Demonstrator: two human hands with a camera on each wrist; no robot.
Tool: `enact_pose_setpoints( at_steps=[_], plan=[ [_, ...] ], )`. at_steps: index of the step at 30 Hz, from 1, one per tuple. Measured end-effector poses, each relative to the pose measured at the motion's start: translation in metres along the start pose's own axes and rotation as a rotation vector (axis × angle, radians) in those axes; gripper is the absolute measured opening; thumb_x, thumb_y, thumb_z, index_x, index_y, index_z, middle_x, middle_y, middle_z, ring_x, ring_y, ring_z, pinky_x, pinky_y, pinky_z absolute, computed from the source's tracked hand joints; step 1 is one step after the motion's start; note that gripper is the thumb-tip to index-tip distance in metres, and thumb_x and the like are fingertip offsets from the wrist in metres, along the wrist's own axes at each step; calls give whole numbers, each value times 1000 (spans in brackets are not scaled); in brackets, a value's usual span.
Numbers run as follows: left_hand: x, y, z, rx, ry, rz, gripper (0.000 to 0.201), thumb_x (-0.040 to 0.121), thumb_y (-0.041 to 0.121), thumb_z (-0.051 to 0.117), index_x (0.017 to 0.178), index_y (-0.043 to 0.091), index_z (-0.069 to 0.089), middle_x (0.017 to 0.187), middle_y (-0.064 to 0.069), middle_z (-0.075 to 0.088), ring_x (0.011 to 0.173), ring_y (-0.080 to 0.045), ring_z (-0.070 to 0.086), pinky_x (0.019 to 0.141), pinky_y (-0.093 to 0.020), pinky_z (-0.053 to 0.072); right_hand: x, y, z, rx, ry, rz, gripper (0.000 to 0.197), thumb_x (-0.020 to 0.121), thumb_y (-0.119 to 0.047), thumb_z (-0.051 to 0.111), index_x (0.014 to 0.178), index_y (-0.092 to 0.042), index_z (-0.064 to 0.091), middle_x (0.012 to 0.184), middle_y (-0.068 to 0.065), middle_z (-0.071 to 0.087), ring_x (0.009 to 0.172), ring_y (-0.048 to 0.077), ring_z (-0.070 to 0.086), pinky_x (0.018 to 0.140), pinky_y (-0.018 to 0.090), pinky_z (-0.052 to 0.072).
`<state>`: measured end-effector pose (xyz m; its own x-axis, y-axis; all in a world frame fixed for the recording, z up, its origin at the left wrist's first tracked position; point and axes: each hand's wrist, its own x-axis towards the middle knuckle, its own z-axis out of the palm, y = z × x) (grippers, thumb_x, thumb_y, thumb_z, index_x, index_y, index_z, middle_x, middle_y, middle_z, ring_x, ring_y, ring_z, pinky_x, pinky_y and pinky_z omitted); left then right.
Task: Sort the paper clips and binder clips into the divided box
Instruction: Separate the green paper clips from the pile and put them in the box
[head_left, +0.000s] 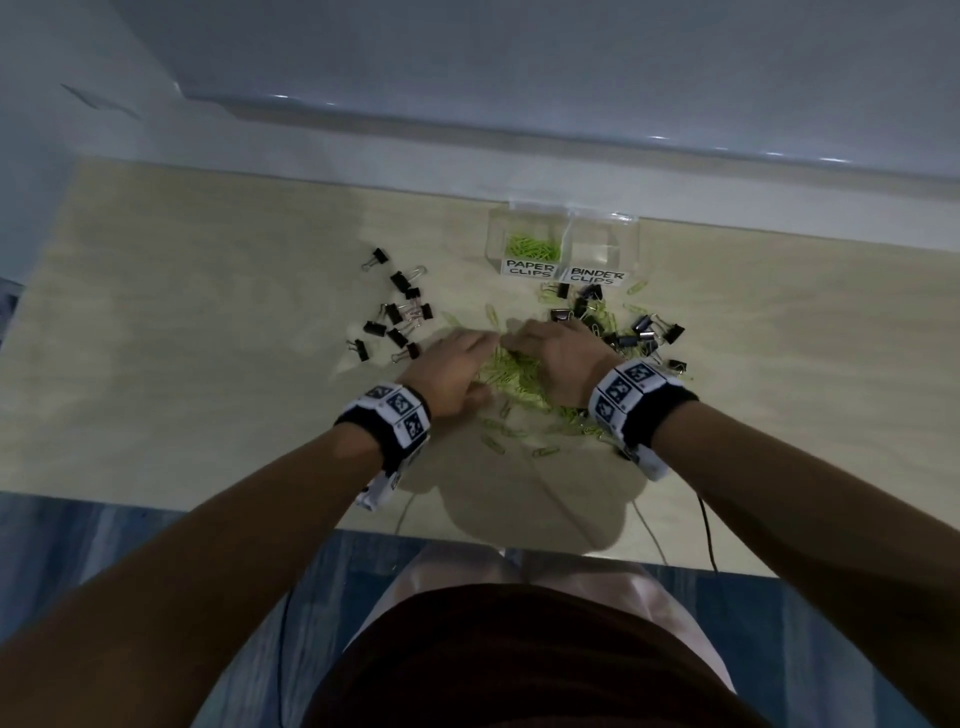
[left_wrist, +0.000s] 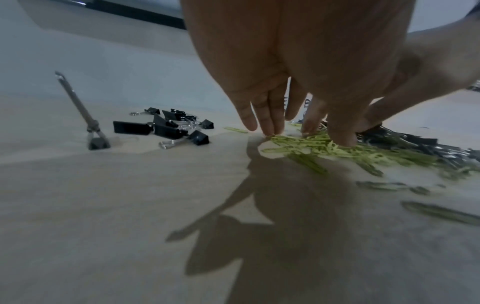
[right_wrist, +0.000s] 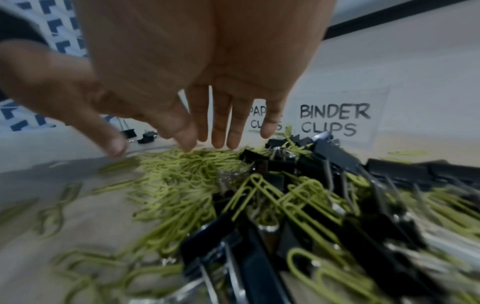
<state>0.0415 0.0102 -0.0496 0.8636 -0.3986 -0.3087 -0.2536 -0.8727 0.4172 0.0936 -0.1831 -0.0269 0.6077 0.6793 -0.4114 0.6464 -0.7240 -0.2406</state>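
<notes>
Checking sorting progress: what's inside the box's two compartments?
The clear divided box holds green paper clips in its PAPER CLIPS side; the BINDER CLIPS side looks empty.

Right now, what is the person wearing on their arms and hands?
Both forearms are bare, with no sleeves and no gloves. The left hand and right hand each have a black wristband wrapped by a white strap printed with square black-and-white tag markers. A loose strap end hangs below each wrist, and thin dark cables trail off the desk edge.
</notes>
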Motion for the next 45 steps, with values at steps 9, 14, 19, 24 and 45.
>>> enact_pose_setpoints(
  at_steps=[9, 14, 19, 24, 45],
  plan=[
    [10, 14, 2, -82, -17, -124, 61, 77, 31, 72, 129, 12, 49, 121, -11, 44, 114, -29, 43, 95, -41, 43, 0, -6, 4, -88, -24, 74, 69, 78, -36, 69, 138, -26, 37, 130, 4, 43, 123, 27, 41, 106, 48, 31],
    [17, 18, -6, -46, -16, -106, 27, 89, 19, 56, 113, 8, 61, 110, -12, 55, 102, -30, 54, 83, -36, 43, -3, -9, 1, 71, 90, 73, 42, 84, -11, 56, 125, -22, 53, 108, 7, 58, 102, 31, 56, 88, 42, 48],
    [19, 14, -13, -21, -20, -73, 15, 86, 14, 55, 94, 4, 62, 95, -15, 60, 90, -32, 56, 72, -35, 42, -6, 2, 1, 343, 184, 243, 22, 81, -12, 63, 103, -11, 66, 102, 10, 67, 95, 29, 62, 84, 36, 52],
    [23, 14, -28, -257, 90, -86, 12, 83, 13, 64, 91, 5, 67, 85, -8, 66, 77, -21, 59, 71, -31, 49, -11, 15, -13, 755, 339, 408, 9, 76, -9, 74, 82, -14, 70, 79, 2, 68, 75, 16, 63, 71, 25, 52],
    [94, 5, -76, -349, 477, -256, 15, 84, 13, 63, 98, 9, 68, 96, -9, 69, 86, -22, 64, 82, -34, 54, 33, 47, -61, 533, 553, 317, 24, 83, 1, 55, 96, -13, 70, 97, 5, 71, 85, 18, 66, 82, 33, 57]
  ],
)
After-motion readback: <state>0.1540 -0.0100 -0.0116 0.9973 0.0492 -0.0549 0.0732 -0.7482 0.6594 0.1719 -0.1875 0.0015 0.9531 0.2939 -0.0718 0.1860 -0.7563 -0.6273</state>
